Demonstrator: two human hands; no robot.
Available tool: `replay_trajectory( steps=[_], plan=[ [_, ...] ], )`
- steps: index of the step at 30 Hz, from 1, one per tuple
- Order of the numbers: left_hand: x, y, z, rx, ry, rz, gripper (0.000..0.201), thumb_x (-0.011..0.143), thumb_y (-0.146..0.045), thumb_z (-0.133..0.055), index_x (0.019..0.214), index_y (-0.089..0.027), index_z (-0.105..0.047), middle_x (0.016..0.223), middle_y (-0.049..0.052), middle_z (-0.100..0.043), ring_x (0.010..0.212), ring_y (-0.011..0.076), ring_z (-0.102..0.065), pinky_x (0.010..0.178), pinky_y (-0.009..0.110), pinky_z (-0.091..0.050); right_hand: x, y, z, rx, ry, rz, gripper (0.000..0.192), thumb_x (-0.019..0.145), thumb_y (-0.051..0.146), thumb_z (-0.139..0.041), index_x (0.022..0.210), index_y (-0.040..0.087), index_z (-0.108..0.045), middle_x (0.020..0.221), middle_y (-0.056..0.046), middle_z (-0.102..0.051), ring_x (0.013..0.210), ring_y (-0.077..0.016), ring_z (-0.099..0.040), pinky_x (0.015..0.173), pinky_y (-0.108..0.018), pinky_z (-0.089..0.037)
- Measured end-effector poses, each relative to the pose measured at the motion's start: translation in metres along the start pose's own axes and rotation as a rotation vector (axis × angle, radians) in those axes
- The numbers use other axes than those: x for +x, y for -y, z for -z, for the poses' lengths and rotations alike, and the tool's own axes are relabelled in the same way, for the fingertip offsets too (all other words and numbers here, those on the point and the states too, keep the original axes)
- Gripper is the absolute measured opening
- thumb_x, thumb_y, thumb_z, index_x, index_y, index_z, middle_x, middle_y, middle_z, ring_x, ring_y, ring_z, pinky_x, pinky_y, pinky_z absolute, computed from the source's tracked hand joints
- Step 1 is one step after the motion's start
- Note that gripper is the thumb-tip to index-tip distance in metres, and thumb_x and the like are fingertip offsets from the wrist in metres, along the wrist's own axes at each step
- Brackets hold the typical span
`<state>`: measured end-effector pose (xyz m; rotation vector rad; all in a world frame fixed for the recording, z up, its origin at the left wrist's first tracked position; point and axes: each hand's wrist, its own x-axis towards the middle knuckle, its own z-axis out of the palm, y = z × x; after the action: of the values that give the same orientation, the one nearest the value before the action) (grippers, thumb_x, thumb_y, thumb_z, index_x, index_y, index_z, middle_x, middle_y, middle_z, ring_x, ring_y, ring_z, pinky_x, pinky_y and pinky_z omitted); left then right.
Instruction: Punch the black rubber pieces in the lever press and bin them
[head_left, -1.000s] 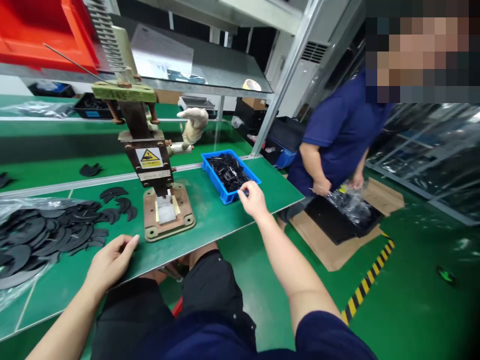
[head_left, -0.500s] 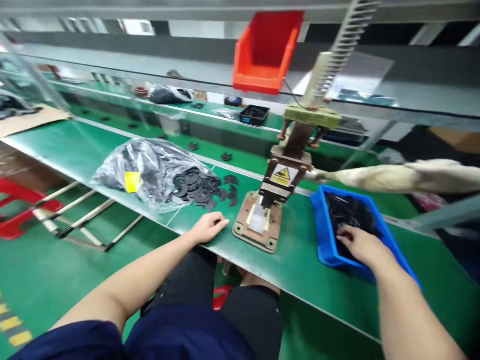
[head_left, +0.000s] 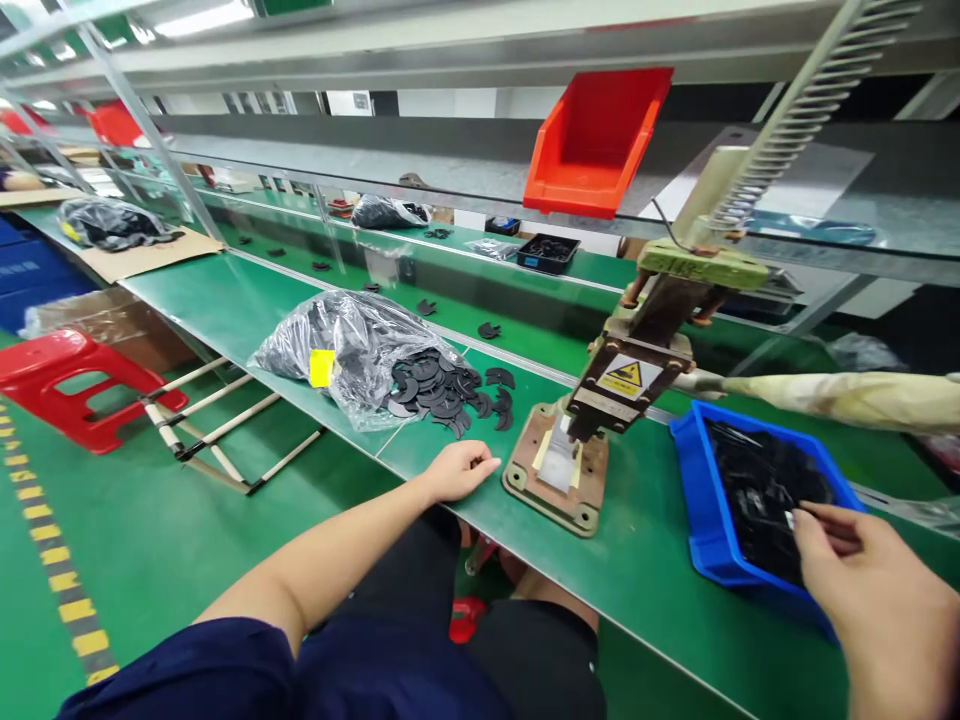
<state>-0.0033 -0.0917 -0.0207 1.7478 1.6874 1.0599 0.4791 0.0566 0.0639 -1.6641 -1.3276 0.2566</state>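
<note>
Fingers [head_left: 814, 548] of right hand [head_left: 885, 595] nearly together, hold unclear, over small black parts [head_left: 757, 490] in blue plastic bin [head_left: 709, 555], lower right: best single one out, lift past rim; left hand [head_left: 456, 472] curled at green counter [head_left: 645, 600] edge, open room between bin and brown metal press [head_left: 611, 400].

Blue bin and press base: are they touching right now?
Apart. The head view plainly shows green tabletop between the blue bin and the press base.
</note>
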Motion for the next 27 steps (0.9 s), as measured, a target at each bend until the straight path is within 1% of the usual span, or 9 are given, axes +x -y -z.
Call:
replay_trajectory(
  steps=[3, 6, 8, 10, 12, 14, 18, 23, 27],
  plan=[
    [0.001, 0.000, 0.000, -0.003, 0.015, -0.026, 0.038, 0.102, -0.050, -0.058, 0.078, -0.020, -0.064, 0.077, 0.000, -0.063, 0.074, 0.0148, -0.056, 0.071, 0.028, -0.042, -0.036, 0.024, -0.009, 0.131, 0.045, -0.053, 0.031, 0.066, 0.054, -0.080, 0.089, 0.035, -0.072, 0.076, -0.011, -0.070, 0.067, -0.0291, -0.067, 0.073, -0.056, -0.052],
    [0.004, 0.004, -0.001, -0.069, -0.003, -0.031, 0.035, 0.101, -0.047, -0.062, 0.080, -0.020, -0.066, 0.077, 0.000, -0.063, 0.072, 0.0137, -0.055, 0.069, 0.028, -0.042, -0.086, 0.055, -0.030, 0.317, 0.047, -0.095, 0.045, 0.062, 0.060, -0.086, 0.097, 0.034, -0.073, 0.082, -0.011, -0.073, 0.072, -0.0311, -0.071, 0.073, -0.058, -0.056],
    [0.003, 0.006, -0.001, -0.161, -0.013, -0.037, 0.031, 0.100, -0.047, -0.066, 0.088, -0.019, -0.069, 0.080, 0.000, -0.065, 0.071, 0.0128, -0.056, 0.067, 0.027, -0.044, -0.128, 0.077, -0.048, 0.373, 0.143, -0.080, 0.051, 0.063, 0.066, -0.087, 0.097, 0.031, -0.073, 0.086, -0.011, -0.076, 0.074, -0.0295, -0.072, 0.071, -0.054, -0.059],
    [-0.003, 0.004, -0.001, -0.277, -0.016, -0.063, 0.030, 0.097, -0.048, -0.070, 0.102, -0.018, -0.070, 0.089, 0.002, -0.068, 0.071, 0.0122, -0.058, 0.067, 0.026, -0.047, -0.171, 0.100, -0.067, 0.435, 0.276, -0.050, 0.051, 0.070, 0.068, -0.084, 0.097, 0.026, -0.072, 0.082, -0.007, -0.075, 0.069, -0.0238, -0.071, 0.066, -0.045, -0.061],
    [-0.017, -0.002, -0.001, -0.374, -0.012, -0.101, 0.038, 0.094, -0.046, -0.074, 0.119, -0.018, -0.069, 0.101, 0.006, -0.070, 0.073, 0.0123, -0.060, 0.068, 0.027, -0.050, -0.211, 0.119, -0.085, 0.557, 0.455, 0.004, 0.045, 0.080, 0.065, -0.079, 0.092, 0.023, -0.069, 0.074, -0.004, -0.072, 0.062, -0.0188, -0.069, 0.059, -0.036, -0.058],
    [-0.034, -0.009, 0.000, -0.427, 0.010, -0.133, 0.048, 0.093, -0.042, -0.076, 0.133, -0.018, -0.065, 0.111, 0.009, -0.071, 0.076, 0.0129, -0.063, 0.071, 0.029, -0.052, -0.240, 0.130, -0.100, 0.549, 0.576, -0.014, 0.043, 0.086, 0.065, -0.074, 0.093, 0.022, -0.070, 0.077, -0.004, -0.074, 0.065, -0.0173, -0.071, 0.062, -0.034, -0.060],
    [-0.059, -0.021, 0.006, -0.455, 0.059, -0.176, 0.046, 0.097, -0.039, -0.074, 0.139, -0.020, -0.064, 0.110, 0.008, -0.070, 0.078, 0.0132, -0.065, 0.076, 0.031, -0.055, -0.266, 0.131, -0.118, 0.536, 0.706, -0.069, 0.039, 0.092, 0.064, -0.068, 0.099, 0.025, -0.070, 0.080, -0.002, -0.074, 0.069, -0.0167, -0.070, 0.068, -0.034, -0.062],
    [-0.072, -0.034, 0.008, -0.430, 0.023, -0.238, 0.033, 0.101, -0.033, -0.070, 0.131, -0.021, -0.069, 0.099, 0.005, -0.070, 0.082, 0.0147, -0.068, 0.076, 0.030, -0.057, -0.276, 0.129, -0.113, 0.582, 0.819, -0.050, 0.033, 0.093, 0.060, -0.069, 0.100, 0.027, -0.070, 0.081, -0.001, -0.073, 0.072, -0.0169, -0.069, 0.070, -0.035, -0.060],
    [-0.073, -0.041, 0.007, -0.429, 0.014, -0.268, 0.025, 0.102, -0.030, -0.069, 0.125, -0.021, -0.071, 0.096, 0.005, -0.072, 0.081, 0.0144, -0.069, 0.074, 0.029, -0.057, -0.278, 0.125, -0.111, 0.611, 0.845, -0.052, 0.031, 0.096, 0.058, -0.066, 0.102, 0.028, -0.069, 0.083, 0.000, -0.072, 0.074, -0.0166, -0.068, 0.073, -0.034, -0.059]
  ],
)
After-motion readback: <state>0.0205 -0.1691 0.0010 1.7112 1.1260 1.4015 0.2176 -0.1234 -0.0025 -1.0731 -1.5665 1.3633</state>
